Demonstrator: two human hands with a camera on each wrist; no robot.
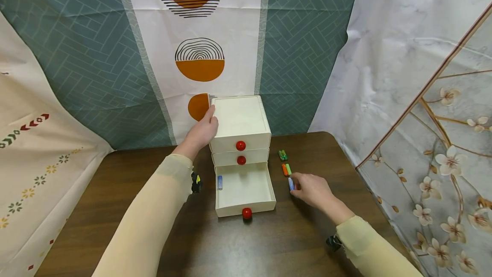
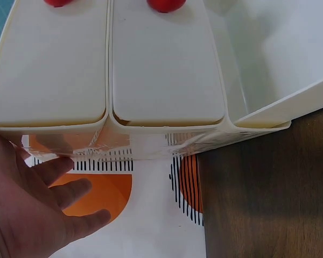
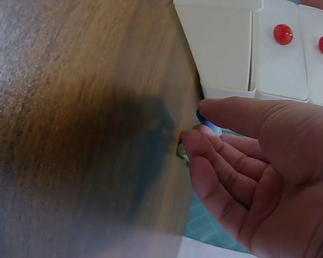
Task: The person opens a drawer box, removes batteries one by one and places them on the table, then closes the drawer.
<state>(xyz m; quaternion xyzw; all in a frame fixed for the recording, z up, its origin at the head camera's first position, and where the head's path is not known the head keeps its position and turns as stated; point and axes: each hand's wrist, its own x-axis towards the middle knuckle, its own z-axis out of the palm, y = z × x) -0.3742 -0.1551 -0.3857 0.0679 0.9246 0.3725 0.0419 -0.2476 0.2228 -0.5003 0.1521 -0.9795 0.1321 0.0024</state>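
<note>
A white drawer unit (image 1: 241, 116) with red knobs stands on the table, its bottom drawer (image 1: 246, 187) pulled out. Inside that drawer, by the left wall, lies a blue battery (image 1: 220, 182). My left hand (image 1: 203, 131) rests against the unit's upper left side; in the left wrist view its fingers (image 2: 70, 193) are spread loosely beside the wall. To the right of the drawer, my right hand (image 1: 313, 189) pinches another blue battery (image 1: 291, 184) between thumb and fingertips. In the right wrist view the fingers partly cover this blue battery (image 3: 209, 122).
Just beyond the right hand, an orange battery (image 1: 285, 169) and a light green battery (image 1: 288, 169) lie side by side. Farther back are green batteries (image 1: 282, 155). Patterned cloth (image 1: 303, 54) hangs behind the brown table (image 1: 269, 247) and along both sides.
</note>
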